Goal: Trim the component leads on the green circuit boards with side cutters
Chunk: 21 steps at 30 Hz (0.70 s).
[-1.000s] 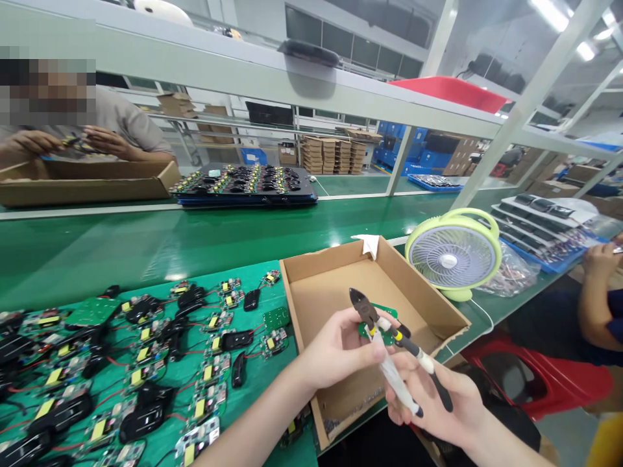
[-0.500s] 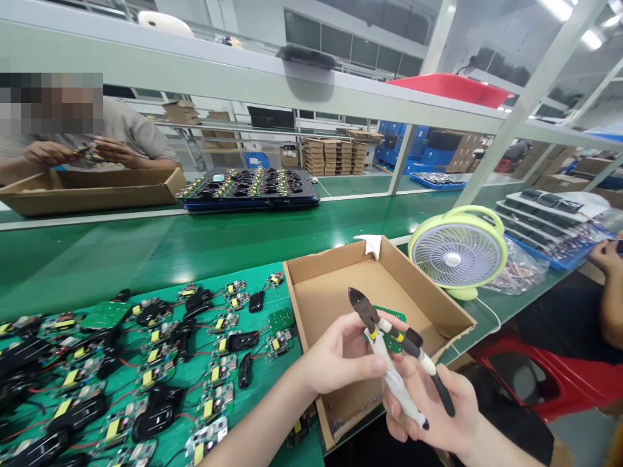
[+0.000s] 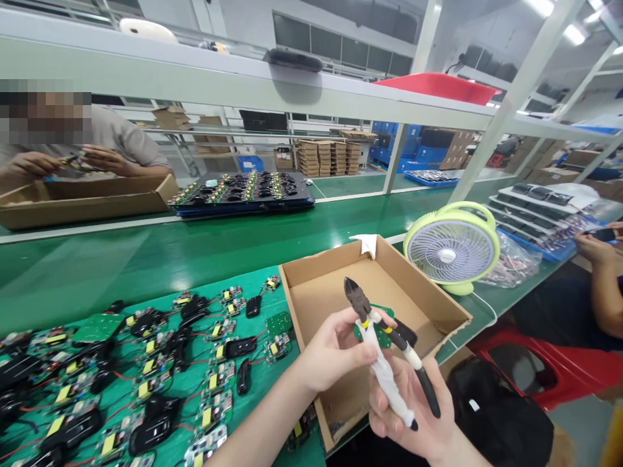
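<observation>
My left hand [image 3: 335,350] pinches a small green circuit board [image 3: 376,332] over an open cardboard box [image 3: 438,301]. My right hand [image 3: 413,405] grips a pair of cutting pliers [image 3: 384,350] by their white and black handles. The dark jaws point up and left, just above the board. Both hands sit close together at the box's front edge.
Many circuit boards with black parts and red wires [image 3: 146,363] lie on a green mat at the left. A lime desk fan [image 3: 452,250] stands right of the box. A person [image 3: 97,146] works across the green belt by a long box [image 3: 82,198] and a black tray [image 3: 243,188]. Another person's arm [image 3: 601,272] is at the right.
Both hands with board and pliers have drifted slightly left and up in the view; the grip is unchanged.
</observation>
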Each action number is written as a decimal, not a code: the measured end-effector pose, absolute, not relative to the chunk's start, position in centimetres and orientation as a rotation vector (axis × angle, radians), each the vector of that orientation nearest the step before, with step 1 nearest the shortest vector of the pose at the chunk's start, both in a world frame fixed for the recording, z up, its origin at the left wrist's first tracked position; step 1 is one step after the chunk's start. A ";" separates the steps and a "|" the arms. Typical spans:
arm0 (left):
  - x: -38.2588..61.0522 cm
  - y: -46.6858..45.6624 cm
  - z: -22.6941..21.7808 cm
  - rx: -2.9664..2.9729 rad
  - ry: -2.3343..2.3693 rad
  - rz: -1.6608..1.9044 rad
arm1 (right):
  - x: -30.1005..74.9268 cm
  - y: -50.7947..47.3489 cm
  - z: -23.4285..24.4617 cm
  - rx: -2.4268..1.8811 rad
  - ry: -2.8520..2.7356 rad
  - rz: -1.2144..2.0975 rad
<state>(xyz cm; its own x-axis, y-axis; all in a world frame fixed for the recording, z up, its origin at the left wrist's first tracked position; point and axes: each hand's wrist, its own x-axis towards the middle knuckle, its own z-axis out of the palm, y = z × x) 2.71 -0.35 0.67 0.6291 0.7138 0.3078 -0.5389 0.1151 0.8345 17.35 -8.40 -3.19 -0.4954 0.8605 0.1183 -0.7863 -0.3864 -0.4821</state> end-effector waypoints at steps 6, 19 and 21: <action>2.4 -0.1 0.2 1.164 0.174 0.944 | 17.5 -8.3 -2.7 -0.281 -0.677 1.932; 2.5 0.1 0.4 0.853 0.260 1.177 | 20.8 -7.7 -0.4 -0.535 -0.877 1.591; 2.5 0.2 0.8 0.746 0.361 1.240 | 21.6 -7.3 -0.1 -0.569 -0.843 1.539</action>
